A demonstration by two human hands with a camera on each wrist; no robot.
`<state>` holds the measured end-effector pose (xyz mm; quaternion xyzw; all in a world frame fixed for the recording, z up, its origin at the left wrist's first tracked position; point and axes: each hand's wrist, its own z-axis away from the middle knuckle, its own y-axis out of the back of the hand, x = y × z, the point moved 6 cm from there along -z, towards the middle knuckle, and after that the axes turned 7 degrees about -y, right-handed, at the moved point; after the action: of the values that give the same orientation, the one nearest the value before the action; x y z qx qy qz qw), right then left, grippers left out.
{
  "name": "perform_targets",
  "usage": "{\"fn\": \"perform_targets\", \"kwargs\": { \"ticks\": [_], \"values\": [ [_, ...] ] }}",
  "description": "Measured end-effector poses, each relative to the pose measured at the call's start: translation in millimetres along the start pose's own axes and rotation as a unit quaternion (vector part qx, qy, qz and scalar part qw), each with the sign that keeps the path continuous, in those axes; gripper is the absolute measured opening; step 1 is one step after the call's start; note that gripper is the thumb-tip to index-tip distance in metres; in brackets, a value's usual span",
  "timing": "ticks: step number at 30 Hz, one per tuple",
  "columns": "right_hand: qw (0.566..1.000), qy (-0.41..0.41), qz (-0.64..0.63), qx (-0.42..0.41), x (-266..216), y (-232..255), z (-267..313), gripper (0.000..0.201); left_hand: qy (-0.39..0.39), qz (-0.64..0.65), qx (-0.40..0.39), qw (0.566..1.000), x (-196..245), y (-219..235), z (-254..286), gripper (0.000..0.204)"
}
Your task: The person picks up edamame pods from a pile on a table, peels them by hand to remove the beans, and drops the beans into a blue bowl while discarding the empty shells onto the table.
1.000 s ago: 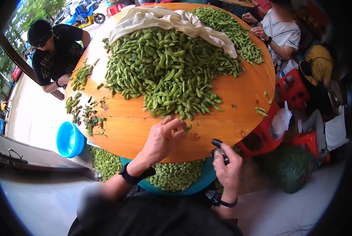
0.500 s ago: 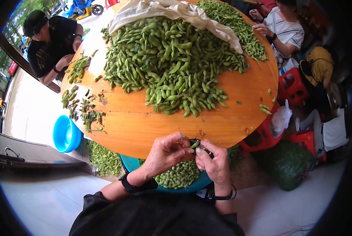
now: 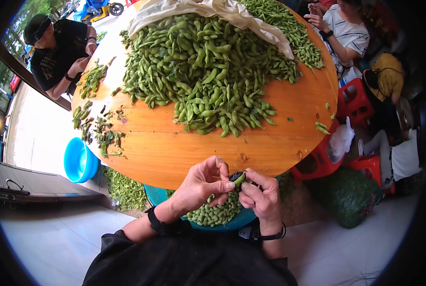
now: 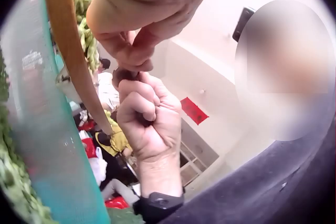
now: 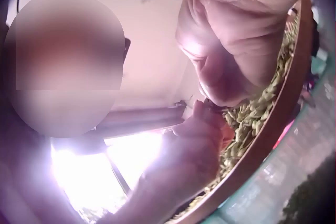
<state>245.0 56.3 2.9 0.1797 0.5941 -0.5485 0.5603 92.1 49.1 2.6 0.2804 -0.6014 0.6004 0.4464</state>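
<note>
In the head view, my left hand (image 3: 204,182) pinches a green edamame pod (image 3: 240,179) between thumb and fingers, just past the table's near edge. My right hand (image 3: 262,200) meets it from the other side, fingers curled around a small black tool (image 3: 235,176) that touches the pod; its exact kind is hidden by the fingers. Below the hands, a teal basin (image 3: 249,217) holds light green beans (image 3: 216,214). In the left wrist view, the right hand (image 4: 149,111) is fingertip to fingertip with the left hand (image 4: 152,11).
A big heap of edamame pods (image 3: 189,71) covers much of the round wooden table (image 3: 165,157), partly under a pale cloth (image 3: 213,12). Leafy scraps (image 3: 107,136) lie left. A blue basin (image 3: 81,159) stands on the floor; red stools (image 3: 355,102) are right. Two people sit across.
The left hand has drawn back from the heap's near edge with a pod and come together with the right hand. The right hand has moved slightly left and keeps the black tool.
</note>
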Motion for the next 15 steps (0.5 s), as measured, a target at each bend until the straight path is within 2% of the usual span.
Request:
{"fn": "perform_targets", "kwargs": {
  "ticks": [2,6,7,8,9,10,11,12,13,15],
  "values": [
    [0.978,-0.06,-0.191,-0.051,15,4,2,0.017,0.093,0.225,-0.071,0.967,-11,-8,1,0.024],
    [0.987,-0.066,-0.143,-0.03,5,-1,1,0.015,0.113,0.217,-0.087,0.966,-11,-11,-2,0.025],
    [0.999,-0.036,0.003,0.005,-6,-4,0,0.015,0.082,0.095,-0.06,0.99,-6,-11,-3,0.024],
    [0.988,-0.009,0.15,0.039,-14,-6,-1,0.014,0.053,-0.028,-0.031,0.998,-3,-9,-4,0.024],
    [0.988,-0.018,0.148,0.039,-12,-6,-2,0.014,0.06,-0.024,-0.026,0.998,-6,-9,-4,0.024],
    [0.965,0.047,0.252,0.057,-17,-7,-2,0.013,-0.01,-0.165,-0.033,0.986,1,-7,-8,0.024],
    [0.927,0.113,0.352,0.072,-22,-11,-2,0.012,-0.078,-0.304,-0.039,0.949,8,-8,-10,0.024],
    [0.937,0.092,0.328,0.079,-25,-12,-2,0.012,-0.124,-0.351,-0.022,0.928,18,-12,-10,0.02],
    [0.938,0.091,0.326,0.077,-24,-11,-4,0.012,-0.118,-0.351,-0.018,0.929,17,-9,-10,0.02],
    [0.942,0.061,0.315,0.092,-21,-5,-5,0.012,-0.184,-0.407,-0.055,0.893,22,-13,-8,0.018]
  ]
}}
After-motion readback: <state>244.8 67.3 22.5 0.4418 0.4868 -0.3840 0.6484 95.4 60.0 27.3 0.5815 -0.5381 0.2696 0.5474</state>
